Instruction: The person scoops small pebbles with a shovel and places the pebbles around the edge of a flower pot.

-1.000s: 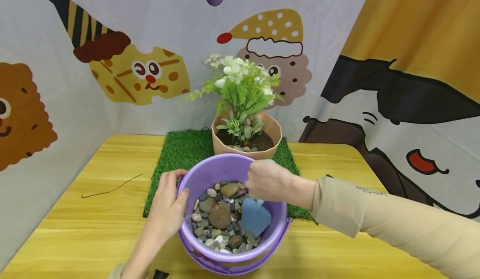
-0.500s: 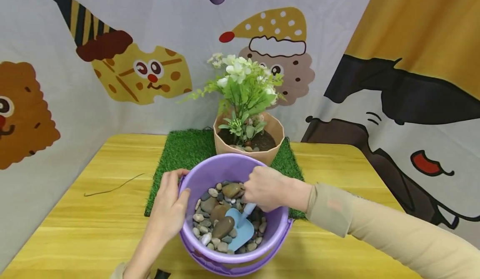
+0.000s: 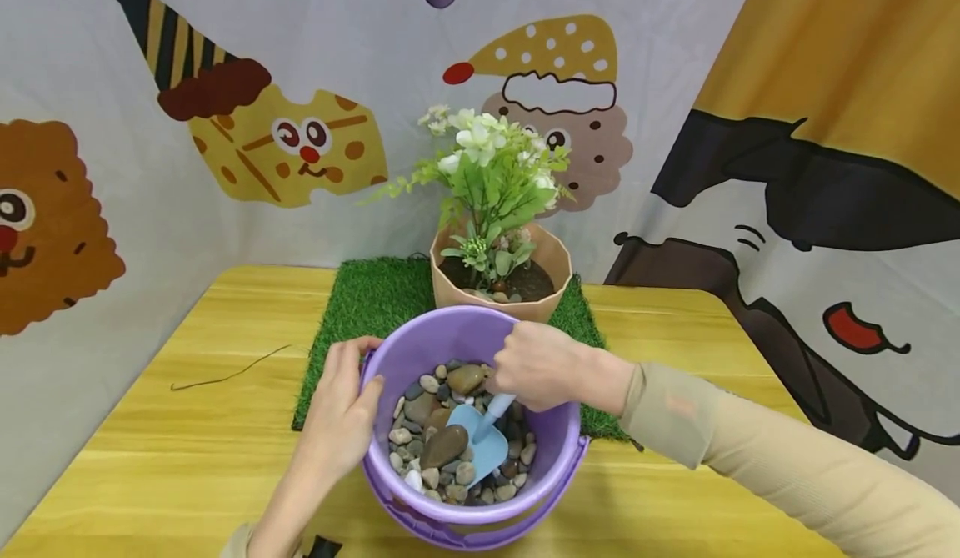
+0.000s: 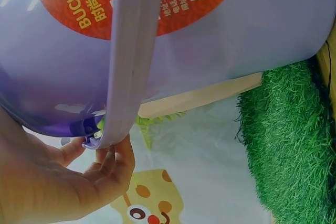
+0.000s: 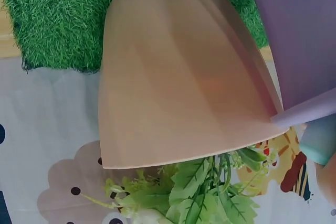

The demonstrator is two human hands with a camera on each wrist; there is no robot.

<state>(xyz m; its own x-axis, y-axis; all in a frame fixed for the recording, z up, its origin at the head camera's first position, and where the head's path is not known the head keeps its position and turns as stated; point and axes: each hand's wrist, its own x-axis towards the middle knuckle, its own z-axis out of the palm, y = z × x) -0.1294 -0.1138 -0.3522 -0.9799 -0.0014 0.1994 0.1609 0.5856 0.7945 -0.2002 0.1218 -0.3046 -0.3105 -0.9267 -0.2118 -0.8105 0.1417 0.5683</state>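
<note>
Operator: Since one second ago, the shovel [image 3: 489,449] has shifted left and turned; its blade now meets a large brown stone [image 3: 445,447].

Logger: Progress?

Operator: My judgement: scooping is under way, but no load has cleared the bucket [image 3: 442,337], so the lift is left. Stones [image 3: 400,436] still cover its visible bottom. Far of it, a few pebbles [image 3: 491,295] lie at the near side of the flowerpot [image 5: 168,77], with bare soil [image 3: 532,284] behind.

Logger: Fingers?

Operator: I have the right hand [image 3: 543,368] with fingers curled round the shovel's handle, far and right of the blade. I note the left hand [image 3: 339,412] gripping the bucket's left rim between fingers and thumb. The brown stone overlaps the blade's left edge, apart from both hands; I cannot tell whether the blade bears its weight.
</note>
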